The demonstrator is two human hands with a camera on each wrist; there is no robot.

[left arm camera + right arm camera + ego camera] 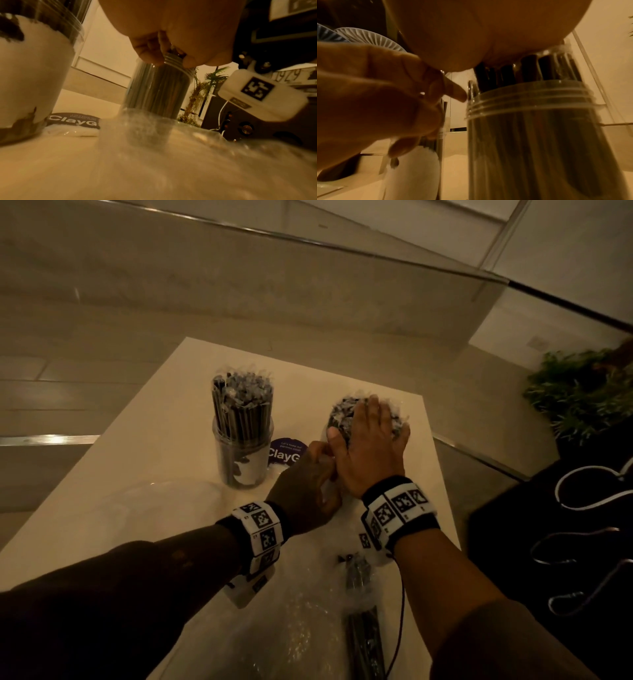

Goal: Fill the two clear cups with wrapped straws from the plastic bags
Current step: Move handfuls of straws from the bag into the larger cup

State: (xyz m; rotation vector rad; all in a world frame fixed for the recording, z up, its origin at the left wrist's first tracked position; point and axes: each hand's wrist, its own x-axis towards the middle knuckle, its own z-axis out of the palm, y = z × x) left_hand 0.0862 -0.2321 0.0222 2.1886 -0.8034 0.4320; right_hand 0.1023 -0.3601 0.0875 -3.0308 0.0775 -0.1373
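Your right hand (368,443) lies flat, fingers spread, palm down on the tops of the wrapped straws (346,414) packed in the right cup (539,135), which stands near the table's (164,440) right edge. Your left hand (305,491) sits just left of it, fingers curled at the cup's rim; from the right wrist view a fingertip (460,94) touches the rim, but whether that hand pinches a straw you cannot tell. The left cup (241,453) stands apart to the left, upright and full of straws that rise well above its rim. Between the two cups a dark round sticker (284,451) reading "ClayG" lies on the table. Nearer you, a crumpled clear bag (291,628) lies on the table with a few dark straws (364,635) on it, below your right wrist. A second clear bag (164,501) lies flat at the left.
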